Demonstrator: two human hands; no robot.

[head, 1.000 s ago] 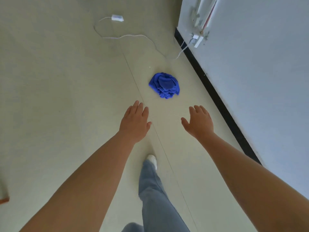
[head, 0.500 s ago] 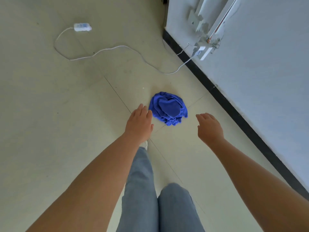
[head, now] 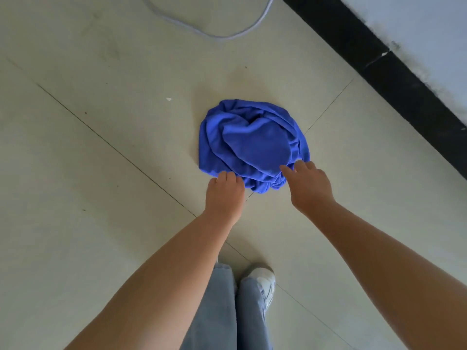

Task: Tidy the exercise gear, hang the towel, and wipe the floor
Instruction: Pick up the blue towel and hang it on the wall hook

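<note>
A crumpled blue towel (head: 252,145) lies in a heap on the pale tiled floor (head: 101,173). My left hand (head: 225,195) is at the towel's near edge with its fingers bent down. Its fingertips are hidden behind the knuckles, so a hold on the cloth cannot be made out. My right hand (head: 309,186) reaches onto the near right edge. Its thumb lies on the cloth, apart from the fingers, which touch the folds.
A white cable (head: 214,34) loops across the floor beyond the towel. A black skirting board (head: 379,64) runs along the pale wall (head: 429,34) at the right. My jeans (head: 227,311) and a white shoe (head: 264,281) are directly below.
I have bent closer to the floor, so the towel looks much larger. Both hands have moved forward and down from the air to the towel's near edge.
</note>
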